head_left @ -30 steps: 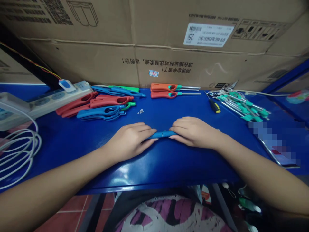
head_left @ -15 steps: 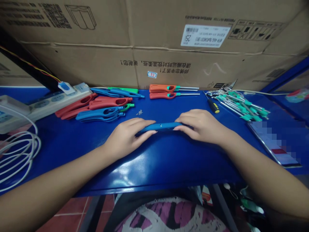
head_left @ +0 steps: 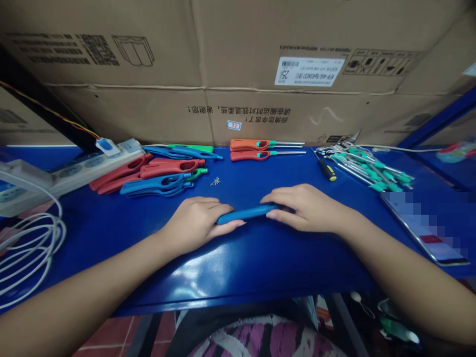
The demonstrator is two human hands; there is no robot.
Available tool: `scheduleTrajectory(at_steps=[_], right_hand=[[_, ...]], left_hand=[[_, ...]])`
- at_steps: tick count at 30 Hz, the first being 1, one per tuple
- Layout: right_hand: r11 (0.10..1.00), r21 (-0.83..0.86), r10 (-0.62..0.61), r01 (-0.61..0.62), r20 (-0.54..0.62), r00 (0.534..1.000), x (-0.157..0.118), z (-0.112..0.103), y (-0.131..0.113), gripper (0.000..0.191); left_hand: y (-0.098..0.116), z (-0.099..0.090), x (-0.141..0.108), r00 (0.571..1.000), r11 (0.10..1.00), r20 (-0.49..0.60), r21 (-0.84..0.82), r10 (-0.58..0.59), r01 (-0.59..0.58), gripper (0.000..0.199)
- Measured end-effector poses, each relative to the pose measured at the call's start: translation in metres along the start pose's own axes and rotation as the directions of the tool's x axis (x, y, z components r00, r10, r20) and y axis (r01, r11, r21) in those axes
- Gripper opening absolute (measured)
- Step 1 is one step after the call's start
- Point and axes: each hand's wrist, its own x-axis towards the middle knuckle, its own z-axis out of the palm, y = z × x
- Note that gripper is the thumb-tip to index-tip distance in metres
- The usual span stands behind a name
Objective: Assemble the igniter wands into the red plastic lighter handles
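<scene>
Over the middle of the table, a blue lighter casing (head_left: pixel 247 214) is gripped between my two hands, edge-on and slightly tilted. My left hand (head_left: pixel 197 218) is closed on its left end, with the thumb along the near side. At the other end, my right hand (head_left: pixel 303 208) pinches it between thumb and fingers, which hide that tip. Just beyond the hands lies a small heap of screws (head_left: pixel 215 182). Two orange-red lighters (head_left: pixel 247 155) with metal tubes rest farther back.
Red and blue casings (head_left: pixel 158 186) are piled at left beside a power strip (head_left: pixel 92 161) and a coiled white cable (head_left: pixel 40 238). To the right are a screwdriver (head_left: pixel 327 169), metal tubes with green parts (head_left: pixel 372 168) and a phone (head_left: pixel 420 228). Cardboard (head_left: pixel 148 109) stands behind.
The blue casing has turned in my hands: its small notch no longer shows, and its left end sits lower than the right. The whole view has shifted slightly.
</scene>
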Motion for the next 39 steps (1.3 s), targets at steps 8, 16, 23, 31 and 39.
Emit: scheduleTrajectory(at_steps=[8, 16, 23, 31, 39], right_hand=[[0.982, -0.04, -0.189, 0.185, -0.138, 0.972, -0.002, 0.013, -0.001, 0.028], [0.974, -0.168, -0.186, 0.155, -0.189, 0.964, 0.002, 0.016, -0.012, 0.031], [0.99, -0.14, 0.016, -0.013, 0.026, 1.0, 0.002, 0.006, 0.004, 0.029], [0.957, -0.291, -0.016, 0.002, -0.045, 0.999, 0.001, 0.009, 0.005, 0.03], [0.97, -0.227, 0.065, -0.083, -0.087, 0.994, -0.005, -0.007, 0.026, 0.04]], left_hand=[[0.007, 0.006, -0.003, 0.997, 0.993, 0.072, -0.109, -0.04, 0.048, 0.05], [0.013, 0.0, -0.001, 0.992, 0.972, 0.092, -0.211, -0.087, 0.105, 0.032], [0.004, 0.006, 0.0, 0.971, 0.979, 0.183, -0.106, -0.153, 0.174, 0.035], [0.004, 0.001, 0.0, 0.975, 0.97, 0.158, -0.162, -0.156, 0.182, 0.03], [-0.003, 0.003, 0.001, 0.97, 0.978, 0.136, -0.031, -0.201, 0.207, 0.03]])
